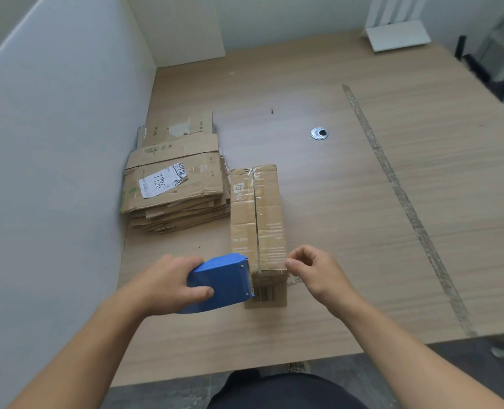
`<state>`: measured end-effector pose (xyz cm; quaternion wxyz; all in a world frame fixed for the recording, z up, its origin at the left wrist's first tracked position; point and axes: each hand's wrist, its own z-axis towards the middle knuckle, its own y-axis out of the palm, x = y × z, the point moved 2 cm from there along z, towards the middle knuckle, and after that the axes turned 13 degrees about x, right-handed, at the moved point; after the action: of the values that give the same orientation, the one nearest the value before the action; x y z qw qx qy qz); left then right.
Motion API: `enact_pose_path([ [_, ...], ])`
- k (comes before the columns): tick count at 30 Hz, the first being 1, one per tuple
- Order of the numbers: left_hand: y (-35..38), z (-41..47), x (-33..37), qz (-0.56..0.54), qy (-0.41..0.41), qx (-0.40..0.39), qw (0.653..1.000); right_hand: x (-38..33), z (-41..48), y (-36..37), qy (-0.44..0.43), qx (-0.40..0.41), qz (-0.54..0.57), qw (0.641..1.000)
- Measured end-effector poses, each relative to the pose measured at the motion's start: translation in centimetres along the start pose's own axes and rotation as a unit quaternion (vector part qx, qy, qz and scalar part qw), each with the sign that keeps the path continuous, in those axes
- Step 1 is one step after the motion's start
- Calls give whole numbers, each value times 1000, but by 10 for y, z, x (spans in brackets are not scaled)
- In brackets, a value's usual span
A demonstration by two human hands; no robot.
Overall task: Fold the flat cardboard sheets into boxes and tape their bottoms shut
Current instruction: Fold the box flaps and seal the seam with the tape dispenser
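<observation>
Left hand (168, 286) gripping tape dispenser (221, 280) at flaps-closed box (256, 208), right hand (318, 273) fingers curled by corner, grasp unclear

One box (256, 219), one tape dispenser (224, 281), one cardboard stack (177, 187), two hands (168, 283) (318, 273)

Cannot see inside the blue dispenser (221, 280), closed off by its housing and the gripping left hand (168, 286). Cannot tell whether the right hand (312, 270) pinches anything at the box (258, 219) edge. Cannot read the small print on the label (161, 180) atop the stack (183, 214). Blurred and cropped at upper right: white stand (395, 33).
</observation>
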<state>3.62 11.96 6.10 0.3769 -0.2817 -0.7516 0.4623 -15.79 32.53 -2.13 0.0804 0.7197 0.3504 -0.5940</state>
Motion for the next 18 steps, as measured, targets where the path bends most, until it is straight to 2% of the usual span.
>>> enact_pose_path([
  [18, 1, 35, 19, -9, -62, -67, 996, 20, 5, 3, 12, 35, -97, 995],
])
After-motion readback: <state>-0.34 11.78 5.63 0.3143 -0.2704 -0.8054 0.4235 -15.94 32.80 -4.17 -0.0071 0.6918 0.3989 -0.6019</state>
